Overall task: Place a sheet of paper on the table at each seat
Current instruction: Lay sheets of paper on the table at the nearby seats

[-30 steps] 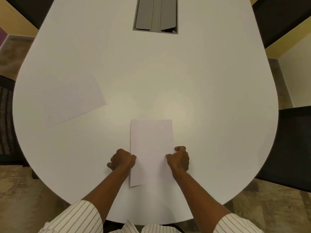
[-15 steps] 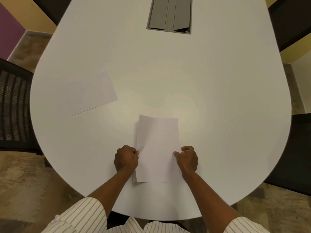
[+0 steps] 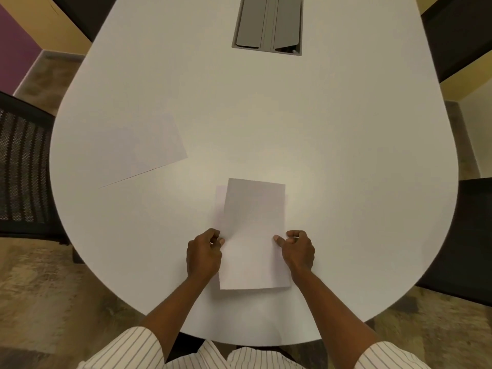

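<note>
A small stack of white paper (image 3: 254,235) is in front of me at the near end of the white table (image 3: 346,182). My left hand (image 3: 203,253) pinches its left edge and my right hand (image 3: 296,250) pinches its right edge. The top sheet is lifted and skewed, and a lower sheet's edge (image 3: 219,206) shows to its left, flat on the table. Another single sheet (image 3: 141,150) lies flat at the left seat, angled toward the mesh chair (image 3: 24,169).
A grey cable hatch (image 3: 267,25) is set into the table's middle, far from me. A dark chair (image 3: 468,241) stands at the right side. Patterned carpet surrounds the table.
The top sheet has risen and tilted off the one beneath it, held at both edges. My head has shifted left, so the table and left sheet appear further right.
</note>
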Available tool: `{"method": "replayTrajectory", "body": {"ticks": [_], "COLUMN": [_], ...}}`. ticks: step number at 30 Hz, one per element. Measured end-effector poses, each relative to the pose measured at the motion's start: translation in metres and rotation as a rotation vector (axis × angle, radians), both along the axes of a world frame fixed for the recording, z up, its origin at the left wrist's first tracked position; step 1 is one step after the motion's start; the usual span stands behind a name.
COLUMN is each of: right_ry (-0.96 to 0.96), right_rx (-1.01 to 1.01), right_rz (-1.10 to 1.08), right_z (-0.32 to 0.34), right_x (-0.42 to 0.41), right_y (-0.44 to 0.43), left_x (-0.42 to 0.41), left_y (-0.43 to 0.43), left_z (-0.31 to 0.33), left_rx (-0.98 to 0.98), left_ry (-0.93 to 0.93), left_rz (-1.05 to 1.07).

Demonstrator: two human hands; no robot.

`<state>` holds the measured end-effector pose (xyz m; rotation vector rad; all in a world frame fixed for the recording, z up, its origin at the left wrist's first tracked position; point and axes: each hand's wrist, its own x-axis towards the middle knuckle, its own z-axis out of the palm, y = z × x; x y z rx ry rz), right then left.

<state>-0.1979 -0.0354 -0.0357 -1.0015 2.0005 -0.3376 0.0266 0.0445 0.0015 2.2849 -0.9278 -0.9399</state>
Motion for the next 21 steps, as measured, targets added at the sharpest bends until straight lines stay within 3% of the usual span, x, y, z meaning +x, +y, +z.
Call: {"method": "replayTrajectory", "body": {"ticks": [3,8,21], "right_ry": [-0.069,-0.183,-0.212], "right_rx": [-0.026,-0.082,-0.156], "right_rz": [-0.010,-0.043,-0.075], "right_z": [0.001,0.002,0.022], "right_x": [-0.004,-0.015,-0.036], "right_y": [0.003,0.008,0.022], "left_x": [0.007,0.012,-0.009], "left_y": [0.008,0.015,0.025], "left_z": [-0.001,0.000,0.016], "left_rx": [-0.020,-0.029,0.015], "left_ry": [0.181,0.321,0.241], "left_rz": [0.061,0.132,0.097]}}
